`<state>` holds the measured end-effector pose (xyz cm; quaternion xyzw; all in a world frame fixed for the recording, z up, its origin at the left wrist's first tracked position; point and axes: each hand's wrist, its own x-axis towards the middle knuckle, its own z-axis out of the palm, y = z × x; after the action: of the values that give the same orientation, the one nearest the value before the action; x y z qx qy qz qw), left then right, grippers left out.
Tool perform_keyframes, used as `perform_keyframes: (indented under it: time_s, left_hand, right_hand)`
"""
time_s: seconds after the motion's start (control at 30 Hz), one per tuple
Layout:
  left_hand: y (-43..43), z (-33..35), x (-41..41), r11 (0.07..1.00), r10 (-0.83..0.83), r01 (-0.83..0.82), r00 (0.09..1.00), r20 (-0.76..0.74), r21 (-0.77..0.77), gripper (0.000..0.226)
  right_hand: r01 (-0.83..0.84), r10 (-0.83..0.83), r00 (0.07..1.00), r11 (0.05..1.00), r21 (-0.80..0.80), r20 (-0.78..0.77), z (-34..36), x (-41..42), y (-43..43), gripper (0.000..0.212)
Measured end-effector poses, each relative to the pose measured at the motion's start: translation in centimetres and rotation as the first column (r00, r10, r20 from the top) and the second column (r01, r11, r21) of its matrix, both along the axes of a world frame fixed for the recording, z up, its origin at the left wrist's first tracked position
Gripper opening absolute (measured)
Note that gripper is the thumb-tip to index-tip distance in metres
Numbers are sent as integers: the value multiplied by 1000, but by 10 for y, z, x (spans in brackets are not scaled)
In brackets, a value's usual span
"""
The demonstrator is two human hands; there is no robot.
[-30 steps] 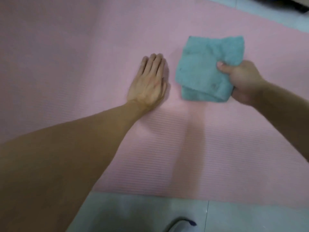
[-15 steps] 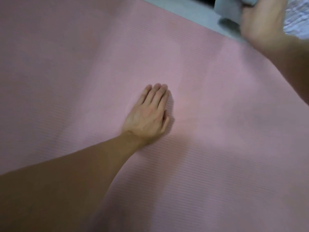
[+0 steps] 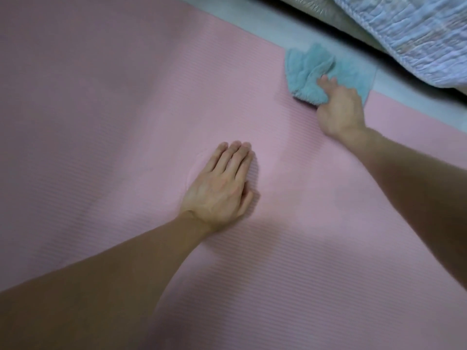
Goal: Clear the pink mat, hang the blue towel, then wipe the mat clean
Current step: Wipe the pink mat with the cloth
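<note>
The ribbed pink mat point(image 3: 101, 122) fills most of the head view. My left hand point(image 3: 219, 188) rests flat on it near the middle, fingers straight and together. A crumpled teal cloth point(image 3: 305, 72) lies at the mat's far right edge, partly over the pale floor. My right hand point(image 3: 338, 107) grips this cloth from the near side, fingers curled into its folds. The blue towel is not in view.
Pale tiled floor point(image 3: 409, 97) borders the mat's far edge. A light blue quilted blanket point(image 3: 417, 29) hangs over furniture at the top right, close behind the cloth.
My right hand has carried the cloth from the mat's middle out to its far right edge. My left hand has stayed pressed on the mat. The view has tilted up.
</note>
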<state>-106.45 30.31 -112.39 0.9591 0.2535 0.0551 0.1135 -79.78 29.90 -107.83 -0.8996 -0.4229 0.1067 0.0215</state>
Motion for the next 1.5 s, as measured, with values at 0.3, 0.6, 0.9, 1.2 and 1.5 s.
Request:
perform_keyframes:
  time_s: [0.3, 0.6, 0.9, 1.2, 1.5]
  left_hand:
    - [-2, 2, 0, 1000, 5, -5, 1000, -15, 6, 59]
    - [-3, 1, -4, 999, -31, 32, 999, -26, 31, 58]
    - [-5, 3, -5, 999, -39, 40, 998, -49, 8, 57]
    - [-29, 10, -23, 997, -31, 33, 999, 27, -74, 51]
    - [-69, 6, -75, 978, -187, 189, 982, 28, -83, 57]
  right_hand:
    - [-48, 56, 997, 989, 137, -53, -15, -101, -86, 77]
    - [-32, 56, 988, 985, 167, -143, -18, -205, -167, 78]
    - [-25, 49, 992, 981, 195, -116, -16, -253, -197, 66]
    - [-91, 102, 992, 986, 137, -76, -19, -248, -197, 71]
    - [16, 25, 979, 979, 202, -200, -11, -265, -208, 72]
